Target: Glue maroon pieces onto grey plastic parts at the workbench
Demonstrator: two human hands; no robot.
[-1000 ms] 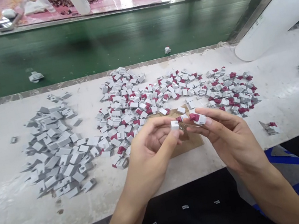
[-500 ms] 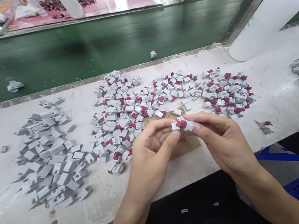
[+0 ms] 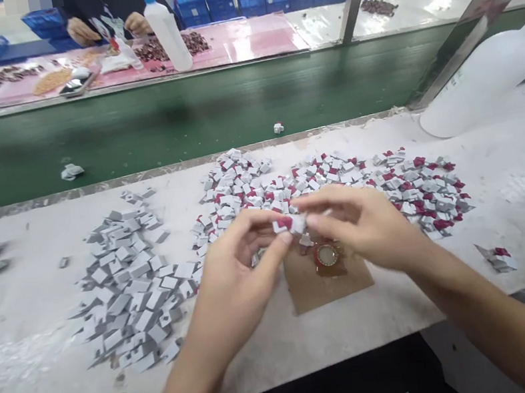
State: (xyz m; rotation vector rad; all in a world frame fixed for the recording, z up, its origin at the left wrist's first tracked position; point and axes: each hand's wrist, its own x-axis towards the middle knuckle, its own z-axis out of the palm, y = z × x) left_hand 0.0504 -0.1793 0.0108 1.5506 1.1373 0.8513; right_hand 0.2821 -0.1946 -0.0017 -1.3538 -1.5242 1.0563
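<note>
Between my two hands is a small light-grey plastic part with a dark red piece. My left hand pinches its left end between thumb and fingers. The thumb and forefinger of my right hand close on its right end, slightly blurred. Below them lies a brown cardboard piece bearing a round, metal-rimmed disc in a reddish-brown wet-looking patch. Behind my hands spreads a pile of grey-and-red parts. A pile of plain grey parts sits to the left.
A white squeeze bottle leans at the right, beside a metal post. Beyond the table edge runs a green belt with a few parts on it. A co-worker's hands show across it, near another bottle.
The view has tilted up, bringing the far bench and the co-worker's hands into sight. My hands, still on the part, have shifted left relative to the cardboard, uncovering the round disc.
</note>
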